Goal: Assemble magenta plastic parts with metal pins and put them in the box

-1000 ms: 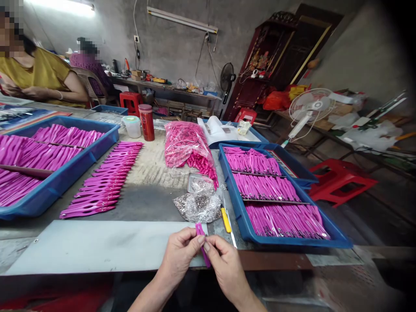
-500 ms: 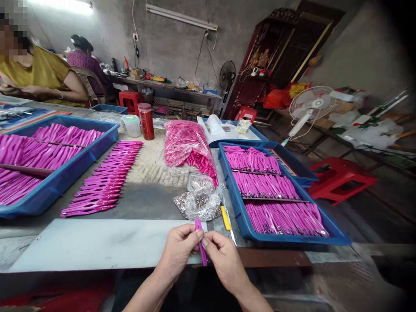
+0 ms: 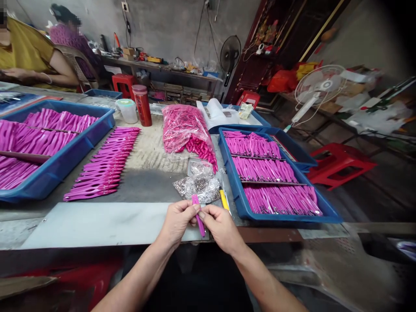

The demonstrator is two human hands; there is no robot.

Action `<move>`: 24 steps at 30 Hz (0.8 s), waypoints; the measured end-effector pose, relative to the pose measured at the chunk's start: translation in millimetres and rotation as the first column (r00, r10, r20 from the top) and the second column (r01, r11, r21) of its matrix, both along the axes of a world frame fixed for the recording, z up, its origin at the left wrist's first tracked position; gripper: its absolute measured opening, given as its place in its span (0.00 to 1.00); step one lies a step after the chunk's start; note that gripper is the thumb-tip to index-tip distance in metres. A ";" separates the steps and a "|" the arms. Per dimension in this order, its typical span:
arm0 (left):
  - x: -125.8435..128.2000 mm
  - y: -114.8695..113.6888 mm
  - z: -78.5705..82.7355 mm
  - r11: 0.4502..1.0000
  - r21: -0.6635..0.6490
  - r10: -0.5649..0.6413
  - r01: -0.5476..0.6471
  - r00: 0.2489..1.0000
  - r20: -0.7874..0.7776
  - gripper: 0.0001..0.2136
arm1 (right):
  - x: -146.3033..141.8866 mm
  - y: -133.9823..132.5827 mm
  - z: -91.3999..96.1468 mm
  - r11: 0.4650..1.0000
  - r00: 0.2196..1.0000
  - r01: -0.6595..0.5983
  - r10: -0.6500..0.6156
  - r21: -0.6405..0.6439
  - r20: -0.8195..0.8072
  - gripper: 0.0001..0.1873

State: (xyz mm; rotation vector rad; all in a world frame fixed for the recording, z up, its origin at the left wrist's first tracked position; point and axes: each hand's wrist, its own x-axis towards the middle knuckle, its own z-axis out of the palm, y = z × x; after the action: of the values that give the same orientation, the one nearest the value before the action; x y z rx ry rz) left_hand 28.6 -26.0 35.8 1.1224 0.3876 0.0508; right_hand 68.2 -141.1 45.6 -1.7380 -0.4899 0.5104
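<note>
On the table (image 3: 147, 184), blue trays (image 3: 294, 218) hold purple pieces (image 3: 281, 200); hands (image 3: 175, 220) pinch another

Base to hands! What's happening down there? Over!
Left hand, right hand: both pinching one purple piece. Piece slanted, near white board. Clear plastic bag just beyond, not blocking either hand.

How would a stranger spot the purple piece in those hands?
Start at the long pale board in the foreground. At its right end, the left hand and right hand meet at one slim purple piece. Unlike the purple pieces lying in the row beyond the board, this one is held.
</note>
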 end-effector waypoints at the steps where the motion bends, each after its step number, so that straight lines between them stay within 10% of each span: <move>1: 0.2 0.3 0.0 1.000 0.000 0.000 0.000 1.000 0.004 0.12 | 0.3 0.3 0.6 1.000 1.000 0.004 -0.004 0.002 0.001 0.13; 15: -1.2 6.3 6.1 0.983 0.181 -0.050 0.042 0.998 0.036 0.11 | 5.7 -9.5 3.9 0.992 0.978 -0.079 0.095 -0.094 0.188 0.13; 24: -21.0 15.5 25.1 0.678 0.657 -0.439 0.328 0.899 0.004 0.14 | 15.4 -26.0 25.5 0.933 0.825 -0.247 0.344 -0.262 0.448 0.12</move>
State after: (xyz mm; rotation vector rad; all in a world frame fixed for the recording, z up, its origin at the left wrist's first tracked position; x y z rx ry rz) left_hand 7.6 -10.5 60.9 1.8627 -0.0459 -0.1094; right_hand 83.6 -167.0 71.1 -1.9948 -1.1211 0.3354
